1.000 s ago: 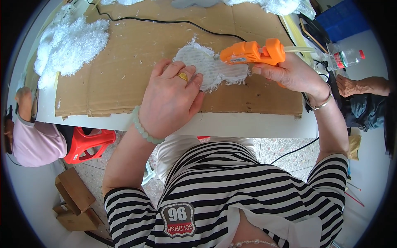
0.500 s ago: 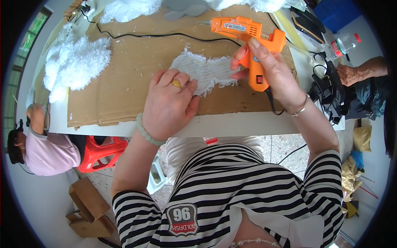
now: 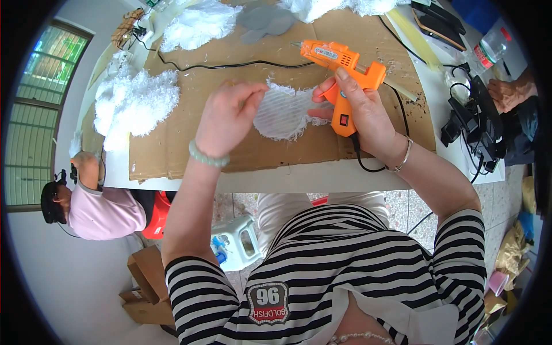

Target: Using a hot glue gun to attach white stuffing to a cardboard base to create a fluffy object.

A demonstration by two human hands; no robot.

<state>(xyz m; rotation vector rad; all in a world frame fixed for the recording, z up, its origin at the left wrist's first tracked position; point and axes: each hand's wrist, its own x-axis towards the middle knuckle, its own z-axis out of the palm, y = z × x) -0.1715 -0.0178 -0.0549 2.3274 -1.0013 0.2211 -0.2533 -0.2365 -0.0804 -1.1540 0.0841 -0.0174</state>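
Observation:
My right hand (image 3: 361,115) grips an orange glue gun (image 3: 340,69) by its handle, nozzle pointing left over the cardboard sheet (image 3: 230,144). My left hand (image 3: 227,118), with a pale green bracelet at the wrist, pinches the left edge of a round white fluffy fabric patch (image 3: 284,112) and lifts it so its mesh backing shows. The patch sits between both hands, just left of the gun's handle. The gun's black cord (image 3: 230,63) trails left across the cardboard.
Piles of white fluff (image 3: 135,103) lie at the cardboard's left and far edge, with a grey felt piece (image 3: 264,20) beyond. Black gear (image 3: 474,123) and a plastic bottle (image 3: 489,49) sit at the right by another person's hand (image 3: 509,92). A person in pink (image 3: 98,207) sits at the left.
My left hand lifted off the patch and turned it up by its edge, showing the mesh back. My right hand swung the glue gun from lying flat to upright by the patch.

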